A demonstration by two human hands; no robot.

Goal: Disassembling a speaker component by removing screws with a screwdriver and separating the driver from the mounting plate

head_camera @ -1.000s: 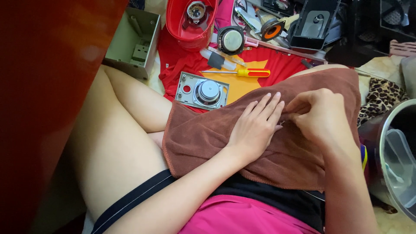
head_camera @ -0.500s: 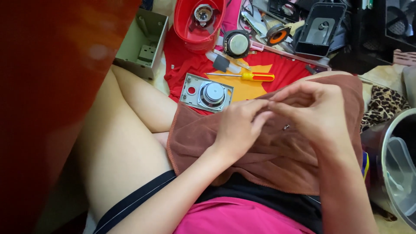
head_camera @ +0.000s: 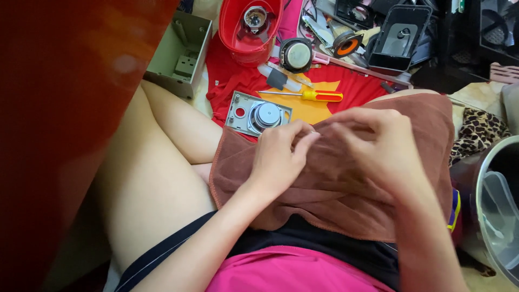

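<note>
A brown towel [head_camera: 335, 189] lies over my lap and knee. My left hand [head_camera: 278, 159] rests on its upper part, fingers drawn together and pinching a fold. My right hand [head_camera: 378, 146] meets it from the right, fingers curled onto the same fold near the towel's top edge. A tiny shiny speck shows at the left fingertips; I cannot tell what it is. Just beyond the hands, on a red cloth [head_camera: 227, 81], lie a grey plate with a round speaker [head_camera: 259, 114] and a yellow-handled screwdriver [head_camera: 313, 96].
Farther out are a red plastic housing [head_camera: 251, 21], a round speaker [head_camera: 296, 54], a grey metal box [head_camera: 181, 54] and a black housing [head_camera: 400, 35]. A metal pot [head_camera: 497, 205] stands at the right beside leopard-print fabric [head_camera: 478, 132]. A red-brown panel [head_camera: 65, 108] fills the left.
My left hand was flat on the towel; it has lifted and closed its fingers. Both hands now meet at a fold near the towel's top edge.
</note>
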